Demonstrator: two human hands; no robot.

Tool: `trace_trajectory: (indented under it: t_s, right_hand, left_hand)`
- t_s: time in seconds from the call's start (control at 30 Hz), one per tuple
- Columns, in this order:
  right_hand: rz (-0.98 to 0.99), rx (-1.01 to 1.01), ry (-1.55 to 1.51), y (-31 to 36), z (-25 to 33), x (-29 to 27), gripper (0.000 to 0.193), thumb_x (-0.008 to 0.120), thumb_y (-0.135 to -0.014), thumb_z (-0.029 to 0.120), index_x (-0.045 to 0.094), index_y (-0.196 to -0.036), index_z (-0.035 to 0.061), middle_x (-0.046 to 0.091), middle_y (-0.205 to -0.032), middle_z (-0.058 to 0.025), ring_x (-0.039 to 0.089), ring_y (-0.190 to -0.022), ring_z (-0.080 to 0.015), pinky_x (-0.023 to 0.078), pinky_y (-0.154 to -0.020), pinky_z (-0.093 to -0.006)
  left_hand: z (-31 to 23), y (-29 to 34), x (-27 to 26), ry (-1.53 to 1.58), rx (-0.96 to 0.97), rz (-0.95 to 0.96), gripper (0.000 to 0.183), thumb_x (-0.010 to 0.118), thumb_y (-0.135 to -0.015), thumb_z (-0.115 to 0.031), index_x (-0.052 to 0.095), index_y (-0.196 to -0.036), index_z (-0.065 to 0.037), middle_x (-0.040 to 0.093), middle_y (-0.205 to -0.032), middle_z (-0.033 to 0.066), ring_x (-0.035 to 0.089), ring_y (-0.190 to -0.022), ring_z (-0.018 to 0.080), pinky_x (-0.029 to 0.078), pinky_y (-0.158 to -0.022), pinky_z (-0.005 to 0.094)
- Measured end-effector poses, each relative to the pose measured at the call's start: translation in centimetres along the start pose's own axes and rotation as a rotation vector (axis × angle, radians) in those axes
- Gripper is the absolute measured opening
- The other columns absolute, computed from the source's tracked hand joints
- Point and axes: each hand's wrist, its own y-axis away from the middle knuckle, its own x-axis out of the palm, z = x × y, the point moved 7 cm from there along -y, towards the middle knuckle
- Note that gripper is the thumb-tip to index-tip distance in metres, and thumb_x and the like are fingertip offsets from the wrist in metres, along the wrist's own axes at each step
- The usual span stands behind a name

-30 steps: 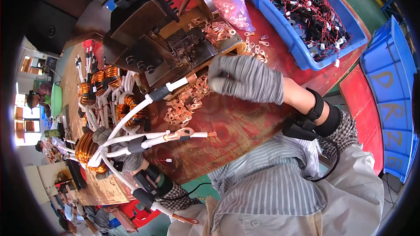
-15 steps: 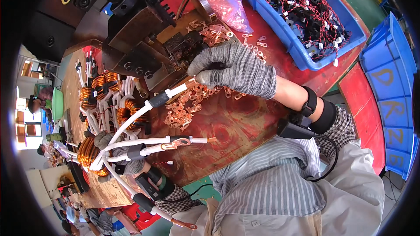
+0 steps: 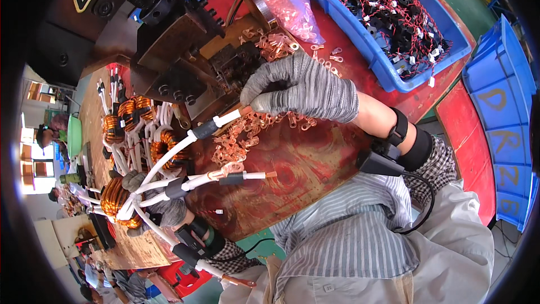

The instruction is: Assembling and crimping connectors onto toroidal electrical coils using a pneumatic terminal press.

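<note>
My left hand [image 3: 167, 212], in a grey knit glove, is closed around the base of a copper-wound coil [image 3: 114, 198] and its white sleeved leads. Black sleeves sit on these leads; two of them end in copper ring lugs, and one lead [image 3: 253, 175] shows a bare copper tip. My right hand [image 3: 304, 90], gloved too, pinches the copper end of the uppermost white lead [image 3: 228, 117] between thumb and forefinger. Whether a lug sits on that end, I cannot tell. Just beyond my right fingertips is the dark die area of a press [image 3: 233, 67].
Loose copper lugs [image 3: 230, 146] lie in piles around the press. More coils [image 3: 166, 143] stand at left. Behind are a clear bag of lugs [image 3: 289, 8] and a blue bin [image 3: 388, 81] of red-and-black wired parts. Another blue bin [image 3: 500, 118] stands at far right.
The lower leads have shifted: the lugged one has risen and now crosses over the bare-tipped one. The lowest lead has swung slightly right. Both hands stay nearly in place, keeping their grips.
</note>
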Motion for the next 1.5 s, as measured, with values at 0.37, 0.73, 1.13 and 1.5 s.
trace_trajectory:
  t_s: [0.37,0.73,1.13,1.5]
  right_hand:
    - [-0.178,0.418,-0.477,-2.3,-2.4,-0.3,0.017,0.062,-0.075,0.003,0.058,-0.09,-0.0049,0.061,-0.075,-0.0105,0.06,-0.063,-0.0149,0.055,-0.052,-0.0243]
    - [-0.216,0.535,-0.516,-3.3,-2.7,-0.4,0.019,0.06,-0.078,0.005,0.056,-0.093,-0.0059,0.062,-0.078,-0.0118,0.061,-0.059,-0.0139,0.053,-0.048,-0.0233]
    - [-0.261,0.502,-0.451,-3.0,-2.5,-0.6,0.019,0.061,-0.076,0.007,0.056,-0.09,-0.0053,0.061,-0.075,-0.01,0.06,-0.058,-0.0128,0.051,-0.047,-0.0222]
    - [-0.331,0.357,-0.337,-3.3,-2.6,-1.0,0.012,0.063,-0.07,0.006,0.061,-0.078,-0.002,0.061,-0.065,-0.009,0.059,-0.05,-0.0132,0.049,-0.043,-0.0252]
  left_hand:
    - [6.0,-1.2,2.2,-0.119,0.143,-0.051,0.091,0.076,-0.055,-0.025,0.026,-0.126,0.003,0.038,-0.123,0.0172,0.034,-0.119,0.0295,0.025,-0.1,0.0477]
    - [6.7,-2.0,2.8,-0.278,0.233,-0.089,0.089,0.075,-0.057,-0.025,0.027,-0.126,0.002,0.038,-0.124,0.0162,0.034,-0.119,0.028,0.024,-0.101,0.0458]
    - [6.4,-2.4,2.7,-0.329,0.245,-0.1,0.087,0.074,-0.058,-0.025,0.028,-0.126,0.001,0.038,-0.124,0.0151,0.035,-0.119,0.0264,0.023,-0.103,0.0437]
    - [6.8,-2.1,3.0,-0.36,0.263,-0.111,0.084,0.073,-0.06,-0.026,0.029,-0.127,0.0,0.039,-0.125,0.0141,0.036,-0.119,0.0249,0.022,-0.104,0.0418]
